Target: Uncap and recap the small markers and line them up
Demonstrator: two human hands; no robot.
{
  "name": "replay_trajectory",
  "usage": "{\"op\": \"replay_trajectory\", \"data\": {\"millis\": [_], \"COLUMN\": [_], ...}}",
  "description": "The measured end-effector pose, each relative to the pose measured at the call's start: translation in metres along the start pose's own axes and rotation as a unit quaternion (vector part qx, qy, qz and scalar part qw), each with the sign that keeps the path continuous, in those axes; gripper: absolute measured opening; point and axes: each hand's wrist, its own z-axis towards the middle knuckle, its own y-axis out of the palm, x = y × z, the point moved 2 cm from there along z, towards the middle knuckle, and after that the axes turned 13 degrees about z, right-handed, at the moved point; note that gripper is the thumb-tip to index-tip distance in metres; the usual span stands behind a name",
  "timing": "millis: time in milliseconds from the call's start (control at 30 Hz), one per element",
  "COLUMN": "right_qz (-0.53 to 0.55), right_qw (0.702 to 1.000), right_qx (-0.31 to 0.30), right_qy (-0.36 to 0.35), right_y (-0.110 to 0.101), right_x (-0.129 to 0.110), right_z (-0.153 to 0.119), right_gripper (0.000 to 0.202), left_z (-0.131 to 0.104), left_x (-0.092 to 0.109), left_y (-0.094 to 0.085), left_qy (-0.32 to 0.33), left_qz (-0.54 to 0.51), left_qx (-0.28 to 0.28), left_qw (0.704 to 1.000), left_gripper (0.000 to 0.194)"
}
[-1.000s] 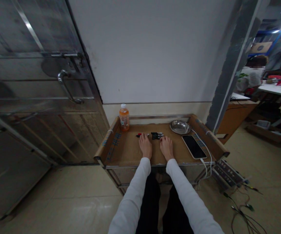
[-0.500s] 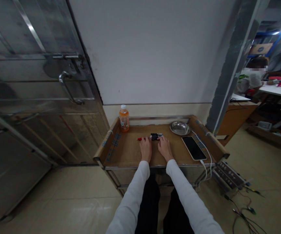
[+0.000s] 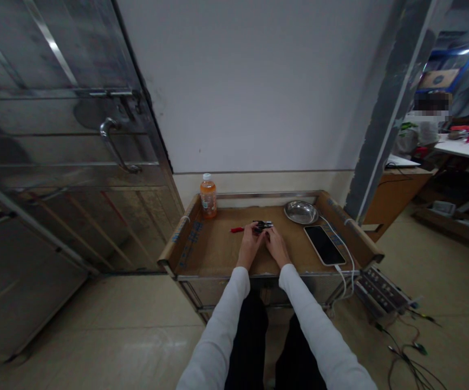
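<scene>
Several black marker pens [image 3: 264,223] are bunched together near the middle of the cardboard-lined cart top [image 3: 218,252]. My left hand [image 3: 251,245] has its fingers curled at the left end of the bunch, and my right hand [image 3: 275,244] is closed at its near right side. The fingertips of both hands almost meet and partly cover the pens. A red marker pen [image 3: 236,230] lies just left of my left hand, apart from the black ones and partly hidden behind the fingers.
An orange drink bottle [image 3: 208,197] stands at the back left corner. Towards the right are a round metal dish [image 3: 301,212] and a phone [image 3: 324,245] with a white cable [image 3: 349,254]. Raised cardboard sides [image 3: 346,230] edge the cart. A metal box with wires [image 3: 383,292] is on the floor.
My left hand has moved right, from beside the red marker pen to the black ones, close against my right hand. More of the red pen now shows.
</scene>
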Motion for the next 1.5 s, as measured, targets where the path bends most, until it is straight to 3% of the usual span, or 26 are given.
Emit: {"op": "replay_trajectory", "data": {"millis": [433,533,633,700,800,933,1167,1367,1500], "right_qz": [0.037,0.025,0.004,-0.012,-0.032,-0.046,-0.016,-0.042,-0.072], "right_qw": [0.998,0.997,0.995,0.994,0.994,0.995,1.000,0.998,0.996], "right_qx": [0.029,0.058,0.093,0.103,0.099,0.087,0.009,0.024,0.024], "right_qy": [0.033,0.036,0.031,0.032,0.034,0.034,0.014,0.034,0.041], "right_y": [-0.003,-0.007,-0.010,-0.010,-0.010,-0.009,-0.002,-0.003,-0.005], "right_x": [0.000,-0.003,-0.004,-0.004,-0.005,-0.005,-0.002,0.002,0.001], "right_z": [0.001,0.001,0.000,-0.001,-0.001,-0.001,-0.001,-0.003,-0.003], "right_gripper": [0.024,0.028,0.033,0.035,0.036,0.035,0.032,0.022,0.020], "left_z": [0.004,0.004,0.002,-0.001,-0.005,-0.004,0.003,0.003,0.002], "left_x": [-0.016,-0.018,-0.014,-0.010,-0.007,-0.007,-0.013,-0.011,-0.007], "left_y": [-0.008,-0.006,-0.001,0.003,0.009,0.019,0.025,0.019,0.018], "left_qy": [-0.117,-0.115,-0.071,-0.045,-0.035,-0.042,-0.050,-0.017,0.012], "left_qz": [0.030,0.028,0.048,0.105,0.206,0.258,0.247,0.274,0.269], "left_qx": [0.091,0.048,-0.055,-0.118,-0.169,-0.179,-0.155,-0.119,-0.146], "left_qw": [0.989,0.992,0.995,0.986,0.963,0.948,0.955,0.954,0.952], "left_gripper": [0.026,0.021,0.014,0.011,0.010,0.012,0.012,0.015,0.009]}}
